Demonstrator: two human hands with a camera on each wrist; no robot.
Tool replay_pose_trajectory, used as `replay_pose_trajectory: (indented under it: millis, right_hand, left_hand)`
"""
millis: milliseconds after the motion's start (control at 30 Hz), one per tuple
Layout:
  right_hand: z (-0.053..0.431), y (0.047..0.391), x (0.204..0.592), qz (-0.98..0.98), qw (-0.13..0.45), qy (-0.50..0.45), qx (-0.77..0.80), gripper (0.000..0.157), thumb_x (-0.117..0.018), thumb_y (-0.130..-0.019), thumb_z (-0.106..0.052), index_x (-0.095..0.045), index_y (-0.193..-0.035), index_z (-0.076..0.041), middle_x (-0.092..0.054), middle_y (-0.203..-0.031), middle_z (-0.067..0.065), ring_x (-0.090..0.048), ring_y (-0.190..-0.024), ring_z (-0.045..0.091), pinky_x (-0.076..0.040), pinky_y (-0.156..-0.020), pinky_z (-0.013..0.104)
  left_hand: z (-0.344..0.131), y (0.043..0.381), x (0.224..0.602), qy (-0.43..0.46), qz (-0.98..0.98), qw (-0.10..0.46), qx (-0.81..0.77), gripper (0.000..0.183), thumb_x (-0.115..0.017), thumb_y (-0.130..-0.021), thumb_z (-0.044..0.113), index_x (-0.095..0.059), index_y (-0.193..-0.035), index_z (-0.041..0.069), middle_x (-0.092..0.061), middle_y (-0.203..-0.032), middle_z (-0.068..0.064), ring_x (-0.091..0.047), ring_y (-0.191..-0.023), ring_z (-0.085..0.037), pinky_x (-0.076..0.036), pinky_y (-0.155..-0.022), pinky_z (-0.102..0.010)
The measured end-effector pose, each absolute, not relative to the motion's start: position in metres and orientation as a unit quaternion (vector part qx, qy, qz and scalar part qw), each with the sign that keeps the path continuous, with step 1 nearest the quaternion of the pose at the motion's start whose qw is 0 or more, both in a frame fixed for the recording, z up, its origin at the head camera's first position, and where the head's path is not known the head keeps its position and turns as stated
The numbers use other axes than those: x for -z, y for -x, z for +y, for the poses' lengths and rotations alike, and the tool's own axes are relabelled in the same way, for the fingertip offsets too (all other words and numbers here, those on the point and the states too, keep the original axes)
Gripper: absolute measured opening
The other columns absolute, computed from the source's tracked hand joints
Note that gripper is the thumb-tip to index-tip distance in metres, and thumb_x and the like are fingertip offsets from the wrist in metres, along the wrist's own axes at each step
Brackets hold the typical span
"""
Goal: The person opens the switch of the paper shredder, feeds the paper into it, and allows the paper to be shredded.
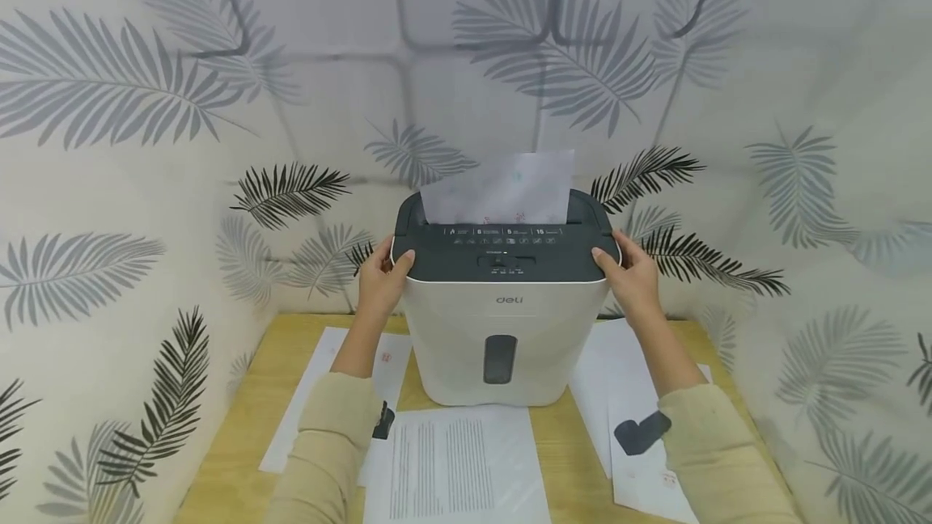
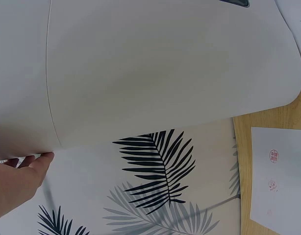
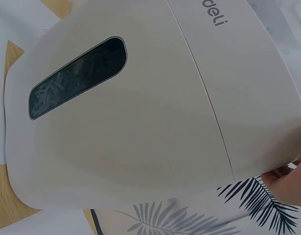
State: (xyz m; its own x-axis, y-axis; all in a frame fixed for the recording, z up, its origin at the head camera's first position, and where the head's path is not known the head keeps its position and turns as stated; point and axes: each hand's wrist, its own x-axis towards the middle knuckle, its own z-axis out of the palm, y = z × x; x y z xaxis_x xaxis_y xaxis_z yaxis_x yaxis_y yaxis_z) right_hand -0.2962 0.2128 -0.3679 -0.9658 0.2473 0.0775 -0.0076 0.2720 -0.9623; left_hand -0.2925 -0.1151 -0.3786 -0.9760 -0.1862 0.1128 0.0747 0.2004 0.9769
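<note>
Below, wooden surface (image 1: pixel 236 459) with papers (image 1: pixel 459 467), leaf-patterned backdrop (image 1: pixel 328 111) above, left hand (image 1: pixel 382 277) and right hand (image 1: pixel 636 277) gripping shredder (image 1: pixel 447 346) at centre

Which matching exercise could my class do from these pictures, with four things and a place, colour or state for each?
Things:
1. Left hand
2. Dark window
3. Table
4. Printed page

Descriptions:
A. Yellowish wood
B. Lying in front of the shredder
C. Gripping the shredder's top edge
D. Built into the shredder's front

Pairs: 1-C, 2-D, 3-A, 4-B
</note>
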Motion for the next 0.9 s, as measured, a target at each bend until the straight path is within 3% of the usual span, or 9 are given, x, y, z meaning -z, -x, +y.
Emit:
replay_pose_trajectory:
  millis: [900]
  right_hand:
    - [0.2114,0.2942,0.3687,-0.783,0.105,0.083,-0.608,0.059,-0.054,-0.092,-0.018,-0.03,-0.145,-0.008,-0.03,-0.151,0.009,-0.034,-0.137,0.022,-0.032,-0.11,0.034]
  left_hand:
    - [-0.1149,0.2939,0.3827,-0.037,-0.75,0.102,0.652,0.055,-0.053,-0.093,0.02,-0.035,-0.143,0.007,-0.039,-0.146,-0.013,-0.043,-0.13,-0.026,-0.04,-0.105,-0.041]
